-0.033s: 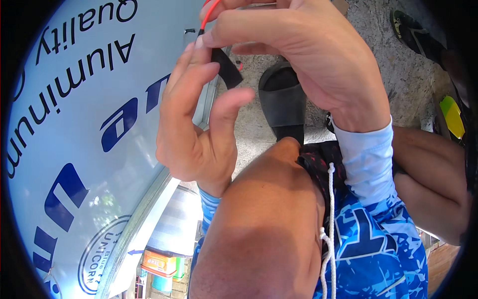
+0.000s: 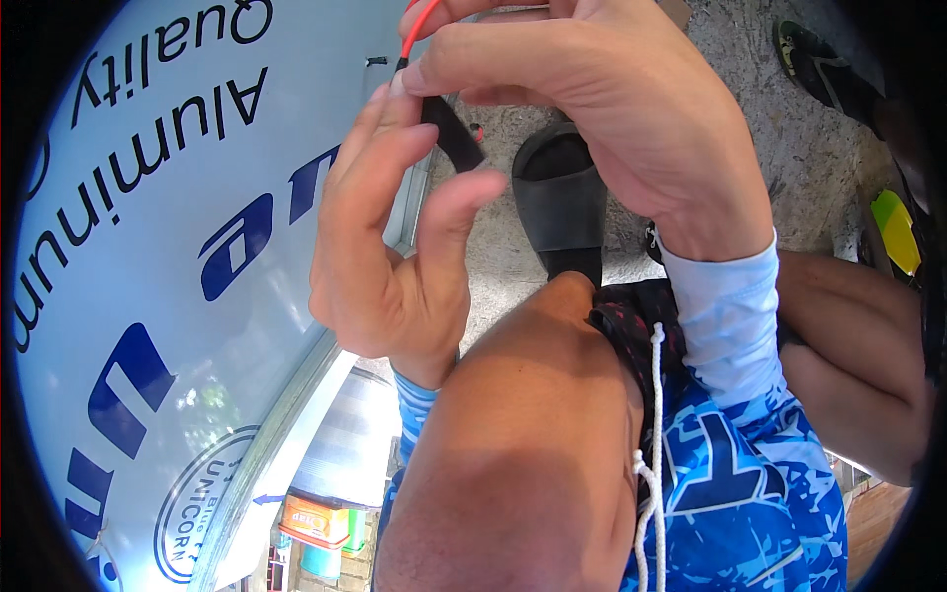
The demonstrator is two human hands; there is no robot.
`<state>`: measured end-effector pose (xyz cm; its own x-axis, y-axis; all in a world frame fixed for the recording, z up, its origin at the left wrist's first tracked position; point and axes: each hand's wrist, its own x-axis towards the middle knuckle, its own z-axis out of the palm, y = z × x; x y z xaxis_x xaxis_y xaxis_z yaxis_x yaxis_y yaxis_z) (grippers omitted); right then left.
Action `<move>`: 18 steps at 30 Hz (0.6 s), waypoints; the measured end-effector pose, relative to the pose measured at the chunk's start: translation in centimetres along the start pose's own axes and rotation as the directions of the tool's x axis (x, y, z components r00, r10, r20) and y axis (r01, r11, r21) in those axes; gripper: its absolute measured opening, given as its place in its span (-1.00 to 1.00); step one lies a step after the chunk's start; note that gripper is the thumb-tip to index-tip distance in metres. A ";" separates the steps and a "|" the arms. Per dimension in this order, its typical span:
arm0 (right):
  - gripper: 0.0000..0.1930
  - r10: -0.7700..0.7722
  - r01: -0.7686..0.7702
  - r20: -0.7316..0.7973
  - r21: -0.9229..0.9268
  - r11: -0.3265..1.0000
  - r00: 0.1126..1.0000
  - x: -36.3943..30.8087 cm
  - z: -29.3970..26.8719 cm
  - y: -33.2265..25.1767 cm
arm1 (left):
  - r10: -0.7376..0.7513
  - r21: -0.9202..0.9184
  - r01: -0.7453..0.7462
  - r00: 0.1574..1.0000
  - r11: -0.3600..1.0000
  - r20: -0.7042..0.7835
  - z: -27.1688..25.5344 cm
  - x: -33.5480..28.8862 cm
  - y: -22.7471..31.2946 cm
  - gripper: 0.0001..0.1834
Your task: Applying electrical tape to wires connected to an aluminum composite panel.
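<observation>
Close together at the top of the view, my two hands meet at a thin red wire (image 2: 421, 28). A black sleeve or tape wrap covers its lower end. From there a short strip of black tape (image 2: 456, 138) hangs down at a slant. My right hand (image 2: 612, 99) pinches the wire near the wrap with thumb and fingers; some of its fingertips are cut off by the top edge. My left hand (image 2: 390, 237) is held upright, its thumb spread away and its fingertips resting against the wrapped end and strip.
A large white panel with blue lettering (image 2: 237, 247) fills the left side. Below it are an orange container (image 2: 316, 521) and a grey surface (image 2: 345, 434). A foot in a black sandal (image 2: 560, 192) stands on the concrete floor (image 2: 681, 49). At right are another person's bent leg (image 2: 848, 345) and a yellow-green object (image 2: 895, 232).
The wire and black strip have shifted very slightly to the right, with the strip's free end a touch higher. My hands hold nearly the same pose.
</observation>
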<state>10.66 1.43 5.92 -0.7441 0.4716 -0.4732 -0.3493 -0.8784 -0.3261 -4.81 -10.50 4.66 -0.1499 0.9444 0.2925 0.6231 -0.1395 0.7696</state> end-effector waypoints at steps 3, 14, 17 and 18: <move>-0.62 -0.102 0.067 -0.110 -0.280 0.958 0.989 0.8 1.8 1.5 | -0.006 0.035 0.006 1.000 0.999 0.000 -0.9 -0.3 0.0 -0.76; -0.74 -0.437 0.401 0.070 -0.544 0.737 0.897 1.5 0.8 3.9 | -0.340 -0.310 0.307 0.939 0.900 -0.057 -2.1 1.3 0.5 -0.81; -0.78 -0.513 0.460 0.097 -0.605 0.650 0.853 1.4 1.1 3.8 | -0.332 -0.364 0.281 0.940 0.888 -0.085 -1.7 1.6 0.1 -0.70; -0.80 -0.549 0.479 0.136 -0.683 0.551 0.825 1.3 1.1 3.7 | -0.332 -0.366 0.281 0.940 0.887 -0.083 -1.5 1.6 0.1 -0.70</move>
<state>7.72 -1.30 4.98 -0.4998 0.8604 -0.1000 -0.1605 -0.2054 -0.9654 -6.11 -9.43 6.03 -0.4116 0.9089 0.0667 0.2298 0.0327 0.9727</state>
